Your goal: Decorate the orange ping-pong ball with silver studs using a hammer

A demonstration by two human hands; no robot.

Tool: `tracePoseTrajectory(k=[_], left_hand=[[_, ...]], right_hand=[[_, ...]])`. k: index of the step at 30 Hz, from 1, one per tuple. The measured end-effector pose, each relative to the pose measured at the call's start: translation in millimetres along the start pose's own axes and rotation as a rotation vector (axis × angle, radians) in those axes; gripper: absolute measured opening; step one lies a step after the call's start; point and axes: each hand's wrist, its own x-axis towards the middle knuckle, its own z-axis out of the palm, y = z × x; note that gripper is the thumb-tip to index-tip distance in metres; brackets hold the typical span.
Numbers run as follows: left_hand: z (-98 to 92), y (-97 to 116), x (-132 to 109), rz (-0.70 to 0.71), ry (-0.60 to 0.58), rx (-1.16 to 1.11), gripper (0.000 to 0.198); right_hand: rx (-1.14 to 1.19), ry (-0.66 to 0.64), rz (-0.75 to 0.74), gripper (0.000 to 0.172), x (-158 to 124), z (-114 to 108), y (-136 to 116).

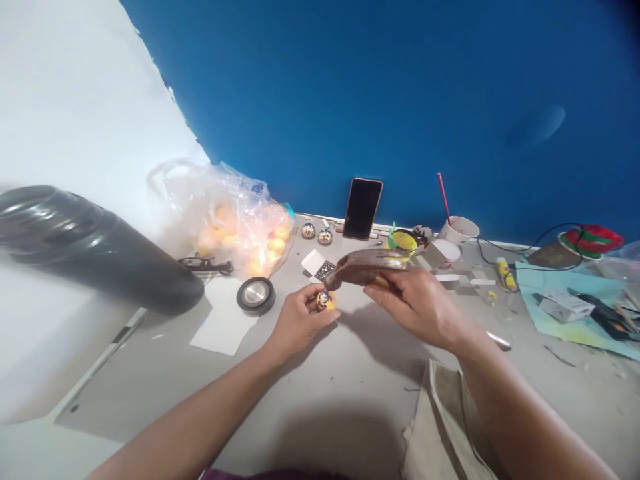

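My left hand (300,317) is closed around a small yellow-orange ball (327,301), whose top carries shiny metal studs. My right hand (425,307) grips a brown, worn hammer (370,268). The hammer's striking end hangs just over the ball, touching or nearly touching it; I cannot tell which. Part of its handle is hidden by the hand, and a metal end (500,341) shows behind the wrist. Just beyond the ball lies an opened white box (314,261) with small dark shiny pieces (326,271) in it. Two studded balls (309,231) sit farther back.
A clear plastic bag (235,193) of orange balls and a black roll-shaped object (125,260) stand left. Nearby is a round black-rimmed object (256,295) on paper. A phone (363,208) leans on the blue wall. Right are a cup (460,230), cloth (440,427) and a glue stick (505,275).
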Motion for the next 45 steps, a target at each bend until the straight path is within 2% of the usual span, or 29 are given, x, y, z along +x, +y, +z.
tracePoseTrajectory(k=[5,9,14,19,24,28,31,33,36,38,41,45], left_hand=[[-1.0,2.9,-0.9,-0.033,-0.005,0.058,0.037],[-2.9,4.5,-1.3,-0.023,-0.025,0.153,0.043],[-3.3,5.1,-1.2,-0.014,-0.043,0.209,0.034],[-3.7,5.9,-2.2,-0.015,-0.040,0.247,0.034],[-5.4,2.7,-1.2,0.021,-0.043,0.270,0.033],[-6.9,0.0,1.5,0.040,-0.064,0.251,0.030],[-5.8,-0.2,1.8,0.026,-0.083,0.220,0.028],[-3.5,-0.4,0.8,-0.009,-0.113,0.191,0.027],[-0.1,-1.1,-0.9,-0.039,-0.141,0.137,0.027],[0.1,-1.4,-1.1,-0.026,-0.103,0.127,0.026],[-3.2,-2.1,1.6,0.007,0.013,0.097,0.027],[-10.2,-7.9,10.2,0.091,0.125,-0.048,0.036]], right_hand=[[-0.092,-0.046,-0.018,0.027,-1.2,-5.7,0.5],[-0.076,0.005,-0.014,0.027,-2.8,-7.7,-2.2],[-0.094,-0.037,-0.036,0.023,-3.6,-6.2,-4.4],[-0.068,0.041,-0.063,0.024,-5.9,-9.8,-6.0],[-0.115,-0.019,-0.087,0.022,-6.5,-10.7,-5.2],[-0.087,0.032,-0.079,0.024,-6.8,-12.6,-2.4],[-0.057,-0.024,-0.071,0.025,-4.6,-10.8,-2.0],[-0.103,-0.090,-0.057,0.026,-2.5,-10.1,-1.5],[-0.188,-0.106,0.007,0.024,-0.9,-16.4,2.9],[-0.232,-0.147,0.050,0.016,-1.1,-24.8,9.0],[-0.325,-0.286,0.120,0.012,-0.6,-32.5,20.4],[-0.421,-0.343,0.200,0.016,5.5,-19.2,32.4]])
